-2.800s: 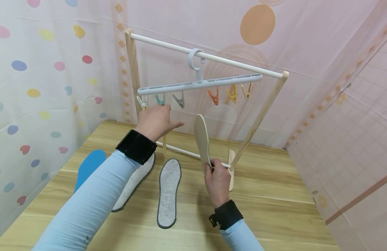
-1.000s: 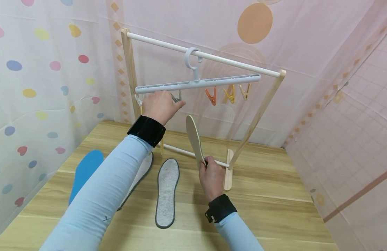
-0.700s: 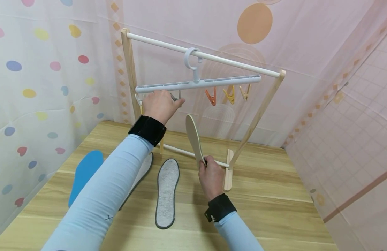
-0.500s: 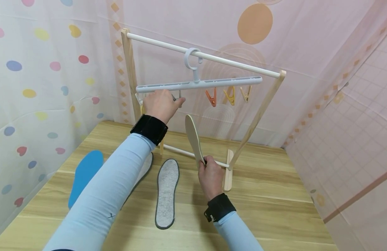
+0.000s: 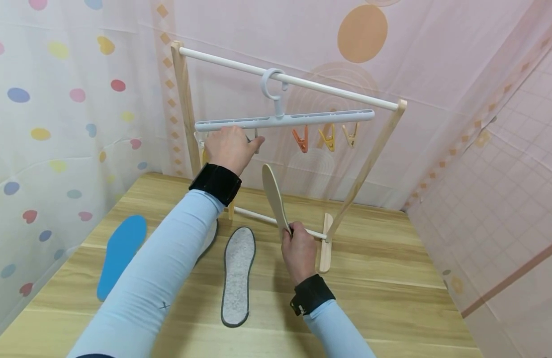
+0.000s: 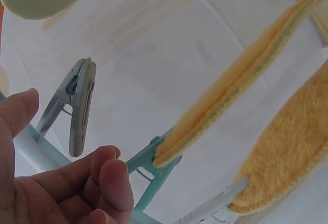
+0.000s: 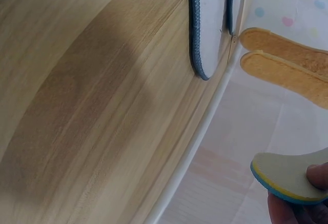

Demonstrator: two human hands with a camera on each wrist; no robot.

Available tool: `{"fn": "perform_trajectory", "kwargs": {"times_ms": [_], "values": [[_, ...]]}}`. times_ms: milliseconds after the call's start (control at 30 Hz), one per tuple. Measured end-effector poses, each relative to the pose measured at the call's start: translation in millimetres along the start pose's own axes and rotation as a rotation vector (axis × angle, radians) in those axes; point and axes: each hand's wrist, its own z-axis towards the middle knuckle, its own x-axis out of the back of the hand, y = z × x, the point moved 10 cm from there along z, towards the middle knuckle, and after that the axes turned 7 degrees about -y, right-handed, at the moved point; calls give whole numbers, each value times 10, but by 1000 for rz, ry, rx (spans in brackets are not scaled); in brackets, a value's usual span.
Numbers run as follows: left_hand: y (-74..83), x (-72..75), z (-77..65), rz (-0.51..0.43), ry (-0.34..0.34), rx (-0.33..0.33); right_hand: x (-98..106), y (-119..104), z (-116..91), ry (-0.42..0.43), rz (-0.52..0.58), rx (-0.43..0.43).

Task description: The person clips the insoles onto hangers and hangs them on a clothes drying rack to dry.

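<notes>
My left hand (image 5: 231,150) is raised just under the left half of a pale blue clip hanger (image 5: 303,119). In the left wrist view its thumb stands apart from the loosely bent fingers, with nothing between them. Those fingers lie beside a teal clip (image 6: 156,185); whether they touch it I cannot tell. A grey clip (image 6: 82,106) hangs near the thumb. The teal clip bites a fuzzy yellow insole (image 6: 230,90), and a white clip (image 6: 220,201) bites another fuzzy insole (image 6: 292,137). My right hand (image 5: 300,253) pinches the lower end of a beige-topped insole (image 5: 272,194) with yellow and blue layers, held upright.
The hanger hooks over the top rod (image 5: 338,90) of a wooden rack. An orange clip (image 5: 301,139), a yellow clip (image 5: 328,137) and a beige clip (image 5: 350,135) hang at right. On the table lie a blue insole (image 5: 121,253) and a grey felt insole (image 5: 238,278); another (image 5: 209,241) is partly behind my left arm.
Since the earliest frame my left hand has risen to the hanger's clips, then hardly moved. My right hand and its insole have shifted slightly left. The hanger's right end has dipped a little lately.
</notes>
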Motion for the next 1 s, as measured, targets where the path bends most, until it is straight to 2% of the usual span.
{"fn": "perform_trajectory", "kwargs": {"times_ms": [467,1000], "values": [[23,13,16,-21,61,-17,-40,11,6,-13,-6,2],[0,-15,41,-40,61,0,-39,-7,28,12,-22,5]]}}
